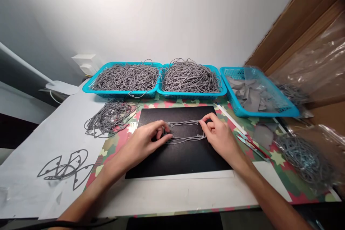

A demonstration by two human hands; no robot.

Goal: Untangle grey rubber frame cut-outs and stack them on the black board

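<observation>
Lamp (62, 87), one, white, at the left by one wall box (85, 63). Table (29, 133), white, with open room left of the pieces. Flat pieces (66, 168), grey, overlapping, count not clear, near the cloth's left edge. Tangle (109, 119), one, grey, just below the first basket, lying partly across that edge. Patterned cloth (107, 149), one, under the board. Baskets, blue, three, in a row: first (122, 95) and second (192, 95) heaped with grey strands, some over the rims; third (269, 114), slanted, holding grey scraps. Left hand (147, 138), at the loops' left end, thumb and forefinger curved and parted; whether they grip cannot be told. Board (172, 161), one, black; bare margins above and below the loops, the wider below, down to its front edge. Loops (185, 138), grey, several, uncountable, laid lengthwise on the board between the hands, inside its edges. Right hand (218, 134), thumb and forefinger pinching the loops' upper right corner, other fingers curled. Strip (231, 120), one, white, slanting beside the board. Scissors (253, 146), one pair, partly red. Clear bag (307, 160), grey strands inside, at the cloth's right. Cardboard (293, 25), brown, far right.
</observation>
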